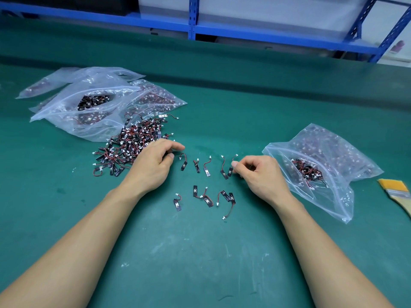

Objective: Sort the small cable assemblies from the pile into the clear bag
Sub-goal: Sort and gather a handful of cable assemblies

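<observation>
Task item: the pile of small cable assemblies (133,143) (black strip boards, red and black leads, white plugs) lies left of centre on the green-matted bench (200,252). Its far side touches a heap of clear zip bags (89,103). Pieces within the pile cannot be told apart singly.

Loose assemblies are laid out between the hands: an upper row (206,172) of five, and a lower row (208,201) of about five. Two or three in the lower row overlap, so that count is uncertain.

The clear zip bag (333,147) lies right of centre, mouth open toward the hands, with a dark clump of assemblies (309,171) visible inside. Contents deeper in show only as blur through the film.

Left hand (153,161): knuckles up at the pile's near-right edge, fingers curled, forefinger stretched forward. The fingertips are hidden beneath the hand, so I cannot tell whether it holds anything.

Right hand (260,172): thumb and forefinger pinch the rightmost assembly (230,171) of the upper row, with the other fingers curled under.

A flat yellow-bristled paintbrush (395,190) lies at the right edge of the bench, its handle cut off by the frame. Blue metal shelving (193,18) stands beyond the far edge, its upper part out of view.
</observation>
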Motion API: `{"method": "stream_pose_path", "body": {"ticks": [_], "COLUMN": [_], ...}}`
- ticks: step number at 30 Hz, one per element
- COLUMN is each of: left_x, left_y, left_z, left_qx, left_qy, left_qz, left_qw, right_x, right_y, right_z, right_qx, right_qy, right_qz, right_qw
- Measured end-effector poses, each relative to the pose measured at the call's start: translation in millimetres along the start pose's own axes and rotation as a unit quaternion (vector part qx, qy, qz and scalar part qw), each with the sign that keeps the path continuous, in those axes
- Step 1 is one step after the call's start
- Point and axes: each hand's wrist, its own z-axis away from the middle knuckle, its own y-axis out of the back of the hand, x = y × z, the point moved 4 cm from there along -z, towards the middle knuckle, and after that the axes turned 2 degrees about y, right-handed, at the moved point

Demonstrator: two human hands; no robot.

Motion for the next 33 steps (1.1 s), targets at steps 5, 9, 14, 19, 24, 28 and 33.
{"method": "stream_pose_path", "body": {"ticks": [5,9,14,19,24,28,33], "left_x": [-0.5,-1.7,-2.4,-2.8,-2.6,-3.0,-1.9], "left_y": [-0.4,-0.5,-0.9,-1.2,-1.1,-1.5,-1.1], "left_z": [0.7,0.4,-0.3,0.0,-0.2,-0.3,0.5], "left_qx": [0.005,0.007,0.007,0.006,0.006,0.003,0.005], "left_qy": [0.008,0.008,0.008,0.007,0.006,0.006,0.004], "left_qz": [0.016,0.02,0.026,0.026,0.028,0.026,0.025], "left_qw": [1.0,1.0,1.0,1.0,1.0,1.0,1.0], "right_x": [0.4,0.4,0.0,-0.3,-0.6,0.0,-0.3], "right_y": [0.3,-0.1,-0.4,-0.5,-0.5,-0.9,-0.7], "right_z": [-0.6,-0.5,-0.6,-0.3,-0.3,-0.7,0.1], "right_qx": [0.004,0.004,0.002,-0.002,-0.005,-0.006,-0.006], "right_qy": [0.002,0.001,0.003,0.001,0.001,0.0,-0.003], "right_qz": [0.01,0.014,0.015,0.017,0.02,0.019,0.023], "right_qw": [1.0,1.0,1.0,1.0,1.0,1.0,1.0]}}
